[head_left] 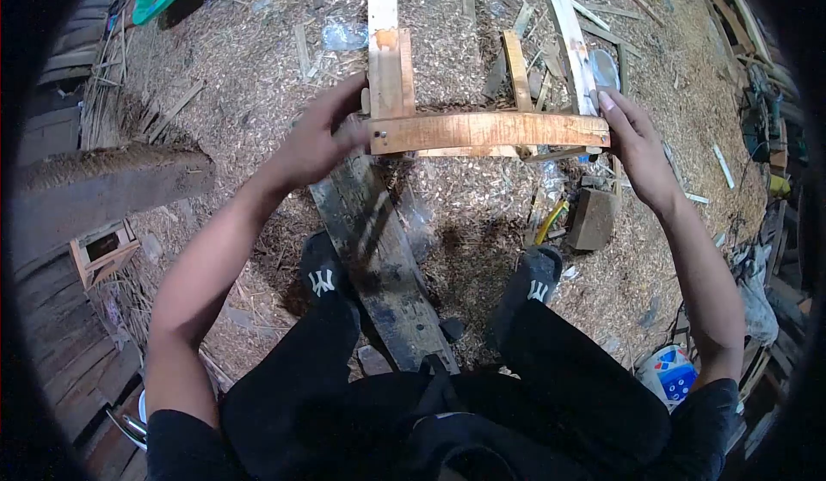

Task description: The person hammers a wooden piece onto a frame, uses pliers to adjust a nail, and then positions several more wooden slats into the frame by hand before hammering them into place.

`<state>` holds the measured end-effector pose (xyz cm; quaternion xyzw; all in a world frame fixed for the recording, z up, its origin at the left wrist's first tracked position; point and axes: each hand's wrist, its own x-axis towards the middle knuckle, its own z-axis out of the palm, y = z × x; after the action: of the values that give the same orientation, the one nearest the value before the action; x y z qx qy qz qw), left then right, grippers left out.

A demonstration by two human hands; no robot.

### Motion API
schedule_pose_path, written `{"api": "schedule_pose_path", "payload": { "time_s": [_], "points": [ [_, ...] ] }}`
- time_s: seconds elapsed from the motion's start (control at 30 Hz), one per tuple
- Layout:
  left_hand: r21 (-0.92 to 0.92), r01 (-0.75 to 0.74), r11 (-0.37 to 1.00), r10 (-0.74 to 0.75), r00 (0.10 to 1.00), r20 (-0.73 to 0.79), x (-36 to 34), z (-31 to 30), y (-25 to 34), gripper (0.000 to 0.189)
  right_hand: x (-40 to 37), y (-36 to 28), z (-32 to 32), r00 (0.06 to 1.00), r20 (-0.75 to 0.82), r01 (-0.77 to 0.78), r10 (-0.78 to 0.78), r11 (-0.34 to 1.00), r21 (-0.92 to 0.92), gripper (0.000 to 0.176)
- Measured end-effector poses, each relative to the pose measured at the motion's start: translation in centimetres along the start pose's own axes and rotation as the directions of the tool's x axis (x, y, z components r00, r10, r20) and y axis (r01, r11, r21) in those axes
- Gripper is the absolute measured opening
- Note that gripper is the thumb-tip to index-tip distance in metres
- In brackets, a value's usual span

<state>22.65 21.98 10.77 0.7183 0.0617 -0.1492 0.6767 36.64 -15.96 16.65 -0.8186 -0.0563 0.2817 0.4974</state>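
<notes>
A wooden frame is in front of me, with a curved crosspiece across its near end. Two long pale rails, a left rail and a right rail, run away from me, and shorter inner slats stand between them. My left hand is closed around the left corner, its fingertips partly hidden behind the wood. My right hand grips the right corner, thumb on top near the rail's end. Dark nail or screw heads show at both ends of the crosspiece.
A weathered plank lies between my feet, below the frame. Near my right foot are a wooden block and a yellow-handled tool. A thick beam juts in at left. Wood chips and scraps cover the ground; a white-and-blue bucket stands at right.
</notes>
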Motion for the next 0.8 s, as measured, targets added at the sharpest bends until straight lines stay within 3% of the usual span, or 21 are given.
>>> {"api": "schedule_pose_path", "payload": {
  "time_s": [0.03, 0.07, 0.1, 0.13, 0.2, 0.23, 0.37, 0.43, 0.5, 0.63, 0.7, 0.8],
  "points": [
    [0.239, -0.19, 0.952, 0.179, 0.981, 0.069, -0.4, 0.0, -0.5, 0.093, 0.0, 0.4, -0.2, 1.0, -0.002, -0.008, 0.008, 1.0, 0.005, 0.056],
    [0.444, -0.376, 0.813, 0.33, 0.927, 0.18, -0.8, 0.2, -1.1, 0.105, 0.0, 0.9, -0.5, 0.998, 0.061, -0.031, 0.028, 0.998, 0.047, 0.06],
    [0.486, -0.277, 0.829, 0.252, 0.961, 0.118, -0.9, 0.9, -1.6, 0.115, 0.0, 1.5, -0.9, 0.991, 0.124, -0.054, 0.042, 0.995, 0.088, 0.065],
    [0.487, -0.277, 0.828, 0.248, 0.961, 0.124, -1.0, 1.3, -2.6, 0.115, -0.1, 2.2, -1.1, 0.992, 0.121, -0.057, 0.045, 0.994, 0.094, 0.065],
    [0.489, -0.203, 0.848, 0.227, 0.974, 0.012, -0.9, 2.0, -3.8, 0.104, -0.3, 3.5, -1.5, 0.982, 0.159, 0.086, -0.098, 0.993, 0.079, 0.073],
    [0.472, -0.217, 0.855, 0.249, 0.968, -0.007, -0.6, 2.1, -3.9, 0.094, 0.0, 3.5, -2.0, 0.959, 0.248, 0.142, -0.14, 0.99, 0.012, 0.078],
    [0.509, -0.235, 0.828, 0.245, 0.968, 0.049, 0.4, 1.3, -3.3, 0.089, 0.2, 2.7, -1.3, 0.964, 0.239, 0.117, -0.12, 0.993, 0.026, 0.071],
    [0.546, -0.345, 0.764, 0.371, 0.926, 0.067, 0.6, 1.2, -3.4, 0.084, 0.6, 2.4, -1.1, 0.967, 0.227, 0.114, -0.111, 0.993, 0.0, 0.069],
    [0.539, -0.354, 0.764, 0.378, 0.923, 0.071, 0.6, 1.4, -3.6, 0.084, 0.6, 1.9, -1.2, 0.968, 0.243, 0.067, -0.054, 0.997, -0.043, 0.066],
    [0.589, -0.388, 0.709, 0.43, 0.9, 0.074, 0.2, 1.7, -3.3, 0.083, 0.3, 1.8, -0.8, 0.977, 0.169, 0.152, -0.133, 0.983, -0.107, 0.064],
    [0.595, -0.362, 0.717, 0.399, 0.914, 0.075, 0.0, 2.0, -2.6, 0.083, -0.3, 0.4, -0.9, 0.975, 0.224, 0.053, -0.015, 0.985, -0.164, 0.065],
    [0.627, -0.375, 0.682, 0.402, 0.91, 0.107, 0.2, 1.7, -2.8, 0.078, -0.3, -0.2, -0.9, 0.974, 0.227, 0.044, 0.012, 0.97, -0.239, 0.069]
  ]
}}
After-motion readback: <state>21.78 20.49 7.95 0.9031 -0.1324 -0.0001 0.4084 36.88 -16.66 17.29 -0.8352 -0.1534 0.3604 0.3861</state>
